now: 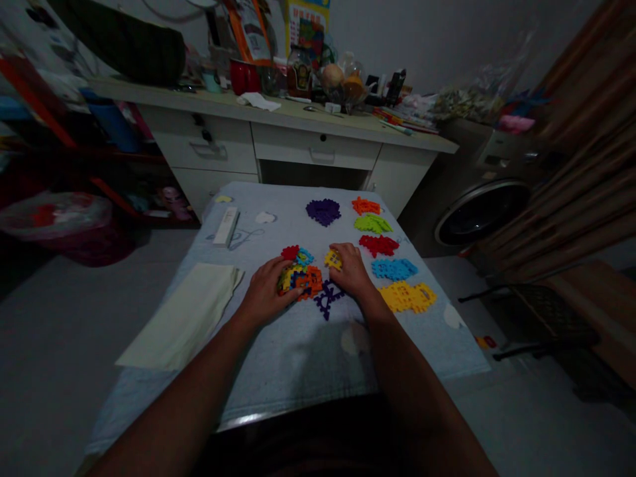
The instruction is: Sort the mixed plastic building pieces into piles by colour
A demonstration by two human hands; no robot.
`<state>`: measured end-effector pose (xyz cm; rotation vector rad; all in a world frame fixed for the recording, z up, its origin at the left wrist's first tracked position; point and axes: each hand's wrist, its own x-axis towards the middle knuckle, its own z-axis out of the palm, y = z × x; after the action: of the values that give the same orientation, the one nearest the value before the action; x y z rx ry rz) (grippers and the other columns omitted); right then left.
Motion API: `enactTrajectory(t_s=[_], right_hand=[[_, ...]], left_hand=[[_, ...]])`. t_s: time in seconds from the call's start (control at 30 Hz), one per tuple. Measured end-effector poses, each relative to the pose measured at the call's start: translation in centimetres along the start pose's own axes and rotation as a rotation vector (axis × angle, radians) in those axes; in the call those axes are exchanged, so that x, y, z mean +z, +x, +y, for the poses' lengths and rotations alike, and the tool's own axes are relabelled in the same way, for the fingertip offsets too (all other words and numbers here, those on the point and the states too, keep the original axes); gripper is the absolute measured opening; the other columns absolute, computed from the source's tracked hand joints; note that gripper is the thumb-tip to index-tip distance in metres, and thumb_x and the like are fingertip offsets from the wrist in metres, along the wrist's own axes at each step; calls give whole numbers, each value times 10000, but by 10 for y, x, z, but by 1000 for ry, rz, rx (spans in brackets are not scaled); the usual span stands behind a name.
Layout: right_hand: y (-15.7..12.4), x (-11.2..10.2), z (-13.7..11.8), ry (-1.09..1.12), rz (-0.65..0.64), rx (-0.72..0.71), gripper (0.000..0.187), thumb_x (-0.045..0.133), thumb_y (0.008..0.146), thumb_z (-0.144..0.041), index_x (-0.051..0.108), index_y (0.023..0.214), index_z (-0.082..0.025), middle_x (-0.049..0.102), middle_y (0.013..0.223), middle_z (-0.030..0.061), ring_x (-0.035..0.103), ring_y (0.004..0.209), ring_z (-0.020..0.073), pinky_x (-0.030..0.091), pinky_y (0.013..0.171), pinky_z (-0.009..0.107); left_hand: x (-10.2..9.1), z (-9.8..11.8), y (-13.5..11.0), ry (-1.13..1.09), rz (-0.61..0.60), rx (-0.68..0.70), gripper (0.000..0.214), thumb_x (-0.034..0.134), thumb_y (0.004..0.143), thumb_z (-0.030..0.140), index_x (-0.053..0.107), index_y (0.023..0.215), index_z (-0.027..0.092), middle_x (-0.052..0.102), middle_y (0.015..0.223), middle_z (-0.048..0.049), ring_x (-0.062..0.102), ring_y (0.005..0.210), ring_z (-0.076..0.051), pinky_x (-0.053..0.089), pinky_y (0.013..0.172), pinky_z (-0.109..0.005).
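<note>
My left hand (268, 291) is curled round a pile of mixed plastic building pieces (309, 283) in red, blue, yellow and orange. Whether it grips one of them I cannot tell, as its fingertips are partly hidden. Between the fingers of my right hand (350, 268) is a yellow building piece (332, 259), just right of the pile. Purple building pieces (325, 299) lie on the cloth in front of the pile, close under my right hand. A dark purple heart-shaped group of pieces (323, 211) lies farther back.
Down the right side lie orange (366, 206), lime green (372, 224), red (378, 245), blue (394, 269) and yellow pieces (408, 297), grouped by colour. A folded cream cloth (181, 318) and a white box (226, 226) lie left. Behind stands a cluttered desk (318, 142).
</note>
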<state>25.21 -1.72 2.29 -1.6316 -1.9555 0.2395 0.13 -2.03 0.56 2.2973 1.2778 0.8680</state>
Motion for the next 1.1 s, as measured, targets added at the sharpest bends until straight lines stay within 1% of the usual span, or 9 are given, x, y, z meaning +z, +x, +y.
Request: enactTrajectory(t_s=[0.2, 0.33, 0.4, 0.5, 0.57, 0.63, 0.77, 0.9, 1.1], right_hand=[[1, -1, -3, 21, 17, -27, 584, 597, 730, -183, 561, 1311, -136, 551, 1249, 135, 474, 1175, 283, 381, 1055, 417], [4, -15, -3, 33, 42, -20, 569, 614, 733, -209, 567, 1295, -131, 563, 1226, 142, 502, 1159, 283, 395, 1052, 421], [3, -32, -2, 34, 17, -19, 542, 616, 734, -223, 580, 1268, -138, 572, 1200, 139, 526, 1136, 281, 417, 1034, 425], [-11, -72, 7, 22, -27, -29, 495, 606, 742, -238, 594, 1231, -166, 587, 1189, 125, 546, 1130, 281, 435, 1022, 437], [-28, -101, 18, -3, -15, -28, 504, 596, 743, -229, 584, 1246, -204, 585, 1241, 105, 528, 1189, 279, 405, 1064, 452], [-49, -127, 32, -37, -52, 19, 531, 592, 723, -211, 579, 1254, -217, 591, 1254, 98, 537, 1196, 277, 398, 1078, 457], [-90, -158, 63, -100, -179, 151, 597, 568, 698, -190, 557, 1295, -212, 598, 1275, 109, 557, 1201, 279, 408, 1076, 472], [-112, -161, 83, -160, -268, 192, 644, 542, 682, -148, 547, 1322, -215, 593, 1326, 111, 536, 1255, 282, 373, 1111, 489], [-118, -149, 88, -247, -287, 222, 662, 537, 706, -118, 513, 1363, -192, 546, 1407, 141, 481, 1310, 301, 345, 1116, 510]], left_hand=[[1, -4, 0, 0, 12, 29, 545, 658, 823, 477, 528, 1281, 211, 532, 1355, -128, 510, 1262, -313, 406, 1080, -508], [3, -8, -1, -2, 22, 35, 556, 658, 826, 488, 522, 1299, 230, 530, 1356, -120, 512, 1264, -315, 409, 1079, -516], [3, -8, -1, 4, 16, 34, 560, 654, 829, 491, 523, 1307, 229, 525, 1366, -122, 509, 1265, -318, 408, 1081, -520], [2, -7, -1, 19, 2, 30, 556, 640, 838, 492, 526, 1312, 224, 522, 1376, -126, 506, 1262, -326, 408, 1076, -530], [2, -6, -1, 22, -2, 30, 551, 636, 838, 490, 530, 1308, 224, 526, 1367, -126, 506, 1258, -328, 410, 1072, -532], [1, -6, -1, 22, -5, 30, 549, 635, 837, 494, 533, 1305, 227, 527, 1362, -122, 507, 1259, -325, 413, 1071, -523], [1, -8, -2, 25, -14, 30, 548, 621, 844, 511, 537, 1303, 224, 518, 1369, -125, 504, 1263, -320, 412, 1075, -510], [1, -9, -2, 23, -23, 21, 559, 611, 846, 512, 532, 1316, 220, 514, 1376, -126, 491, 1275, -322, 401, 1084, -519], [-1, -8, -2, 4, -32, 11, 559, 604, 836, 531, 554, 1294, 213, 530, 1354, -123, 498, 1271, -320, 403, 1088, -510]])
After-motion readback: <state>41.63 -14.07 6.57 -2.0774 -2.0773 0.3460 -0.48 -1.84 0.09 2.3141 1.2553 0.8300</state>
